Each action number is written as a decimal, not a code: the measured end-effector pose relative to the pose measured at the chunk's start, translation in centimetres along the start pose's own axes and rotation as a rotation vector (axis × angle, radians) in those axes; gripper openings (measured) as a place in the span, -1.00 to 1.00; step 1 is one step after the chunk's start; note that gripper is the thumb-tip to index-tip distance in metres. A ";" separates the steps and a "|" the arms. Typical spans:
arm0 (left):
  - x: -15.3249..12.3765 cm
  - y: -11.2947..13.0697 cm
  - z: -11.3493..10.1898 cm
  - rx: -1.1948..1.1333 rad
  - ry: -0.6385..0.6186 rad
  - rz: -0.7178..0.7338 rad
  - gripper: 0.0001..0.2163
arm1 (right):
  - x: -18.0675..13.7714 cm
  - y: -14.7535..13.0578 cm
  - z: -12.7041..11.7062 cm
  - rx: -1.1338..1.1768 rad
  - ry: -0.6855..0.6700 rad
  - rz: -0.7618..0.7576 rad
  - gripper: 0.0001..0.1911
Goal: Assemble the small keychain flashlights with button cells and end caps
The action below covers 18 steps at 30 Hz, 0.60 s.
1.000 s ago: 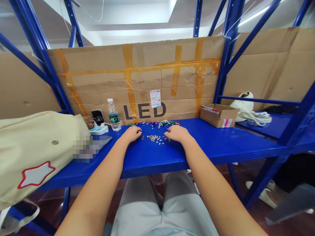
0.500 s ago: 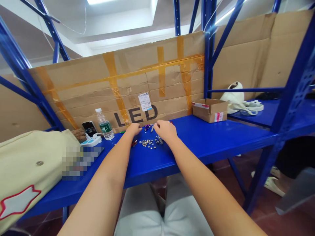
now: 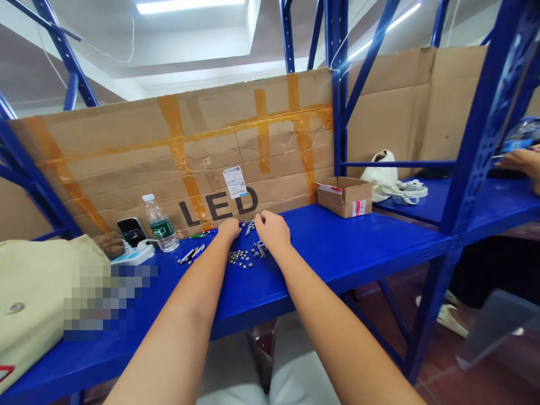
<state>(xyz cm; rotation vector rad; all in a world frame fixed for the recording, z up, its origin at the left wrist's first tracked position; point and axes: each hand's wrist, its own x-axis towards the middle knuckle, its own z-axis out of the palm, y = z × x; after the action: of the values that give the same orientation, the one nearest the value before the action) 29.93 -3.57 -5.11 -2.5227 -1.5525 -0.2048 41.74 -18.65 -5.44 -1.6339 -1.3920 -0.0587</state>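
Note:
My left hand (image 3: 230, 229) is over the back of the blue table (image 3: 337, 242), fingers curled closed and mostly hidden by the back of the hand. Close by on its right, my right hand (image 3: 273, 230) has its fingers bent and pressed together; what they hold is too small to make out. Small metal clip-like parts (image 3: 248, 226) lie between the hands. In front of them spread several small round metal pieces (image 3: 240, 257), with a cluster of metal fittings (image 3: 259, 250) below my right hand. Left of my left forearm lie silver and blue pen-like pieces (image 3: 191, 254) and a green one (image 3: 197, 235).
A water bottle (image 3: 161, 225), a phone (image 3: 132, 232), a white power strip (image 3: 134, 254) and a cream bag (image 3: 46, 298) stand at left. An open cardboard box (image 3: 345, 197) is at back right. Cardboard (image 3: 211, 152) walls the back. Another person's hand (image 3: 523, 160) shows far right.
The view has turned, so the scene sits further left. Both hands stay close together over the small parts. More pen-like pieces show beside my left arm, and another person's hand appears at right.

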 end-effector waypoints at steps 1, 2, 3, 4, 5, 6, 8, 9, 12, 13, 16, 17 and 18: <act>-0.5 -0.2 -0.6 -0.009 0.012 -0.005 -0.75 | 0.0 0.1 0.0 0.016 0.016 0.001 -0.72; -1.1 -0.4 -1.2 -0.016 0.025 -0.001 -0.74 | 0.1 0.2 0.1 0.033 0.032 -0.013 -0.76; -1.9 -0.6 -1.8 -0.042 0.039 0.019 -0.73 | 0.2 0.3 0.2 0.052 0.047 -0.042 -0.78; -2.9 -0.9 -2.5 -0.083 0.048 0.054 -0.72 | 0.3 0.4 0.5 0.070 0.059 -0.084 -0.76; -4.1 -1.3 -3.0 -0.147 0.057 0.102 -0.72 | 0.4 0.5 0.9 0.085 0.053 -0.130 -0.67; -5.4 -1.7 -3.5 -0.306 0.069 0.170 -0.72 | 0.5 0.5 1.3 0.102 0.037 -0.172 -0.57; -8.2 -2.5 -4.1 -0.569 0.086 0.278 -0.71 | 0.6 0.6 2.2 0.164 -0.044 -0.251 -0.50; -9.4 -2.9 -4.2 -0.639 0.099 0.297 -0.71 | 0.7 0.5 2.6 0.202 -0.102 -0.289 -0.58; -12.2 -3.8 -3.6 -0.716 0.132 0.252 -0.74 | 0.4 0.3 3.3 0.248 -0.303 -0.366 -0.79; -12.6 -4.0 -3.2 -0.726 0.132 0.217 -0.75 | 0.2 0.1 3.4 0.236 -0.354 -0.377 -0.76; -13.1 -3.9 -2.1 -0.721 0.119 0.154 -0.78 | -0.6 -0.3 3.6 0.203 -0.396 -0.392 -0.78; -13.1 -3.8 -1.9 -0.711 0.123 0.158 -0.78 | -0.8 -0.4 3.7 0.203 -0.387 -0.396 -0.80; -13.1 -3.8 -1.7 -0.700 0.135 0.172 -0.78 | -0.9 -0.5 3.9 0.206 -0.376 -0.397 -0.79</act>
<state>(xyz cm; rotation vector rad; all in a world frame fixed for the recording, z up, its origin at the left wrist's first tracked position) 20.68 -13.67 -5.88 -3.0341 -1.3624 -1.0284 39.05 -16.83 -7.78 -1.2187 -1.9281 0.1648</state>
